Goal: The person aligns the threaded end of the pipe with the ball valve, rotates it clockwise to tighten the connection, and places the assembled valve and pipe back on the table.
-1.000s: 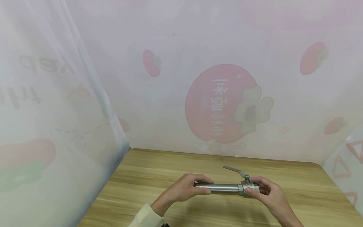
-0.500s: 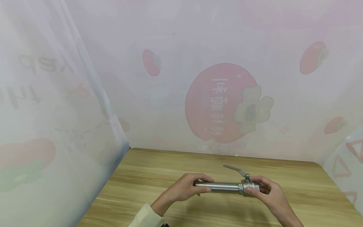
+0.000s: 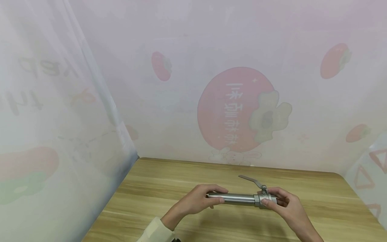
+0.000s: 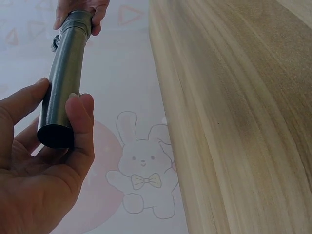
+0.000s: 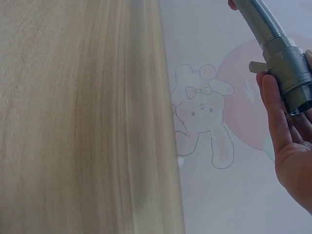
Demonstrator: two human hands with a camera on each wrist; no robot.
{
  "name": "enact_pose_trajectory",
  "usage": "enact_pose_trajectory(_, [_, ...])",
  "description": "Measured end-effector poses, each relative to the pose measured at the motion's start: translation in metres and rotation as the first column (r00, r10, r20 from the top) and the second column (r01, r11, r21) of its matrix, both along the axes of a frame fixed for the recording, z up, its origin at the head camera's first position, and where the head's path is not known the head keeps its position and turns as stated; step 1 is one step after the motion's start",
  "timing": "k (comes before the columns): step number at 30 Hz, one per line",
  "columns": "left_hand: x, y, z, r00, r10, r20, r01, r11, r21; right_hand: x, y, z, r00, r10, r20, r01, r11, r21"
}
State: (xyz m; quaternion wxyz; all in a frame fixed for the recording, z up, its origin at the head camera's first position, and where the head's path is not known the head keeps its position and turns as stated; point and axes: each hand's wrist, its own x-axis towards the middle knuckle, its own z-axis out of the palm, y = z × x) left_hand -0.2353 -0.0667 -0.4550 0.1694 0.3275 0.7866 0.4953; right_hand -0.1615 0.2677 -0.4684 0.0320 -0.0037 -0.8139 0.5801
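A smooth metal pipe [image 3: 240, 199] lies level above the table, its right end joined to a ball valve [image 3: 263, 201] with a hexagonal collar. The valve's flat lever handle [image 3: 249, 178] points left and back, over the pipe. My left hand [image 3: 201, 200] grips the pipe near its left end, thumb in front and fingers behind. In the left wrist view that open pipe end [image 4: 55, 135] faces the palm. With its thumb on the near side, my right hand [image 3: 285, 203] holds the valve body. The valve's threaded open end [image 5: 298, 105] shows in the right wrist view.
Below both hands spreads a wood-grain table [image 3: 163, 178] with rounded back corners. A pale curtain [image 3: 181, 117] printed with fruit and a rabbit hangs behind it, and another curtain [image 3: 60, 134] stands along the left side.
The pipe's left part has risen very slightly in the left hand, and one lower left finger now shows beneath it. Both hands keep their places and holds.
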Motion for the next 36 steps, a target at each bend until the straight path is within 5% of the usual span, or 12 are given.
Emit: enact_pose_trajectory(36, [-0.0002,0.0015,0.0008,0.994,0.035,-0.103,-0.033,0.999,0.021,0.0005,-0.0009,-0.0008,1.000,-0.017,0.008,0.017,1.000,0.006])
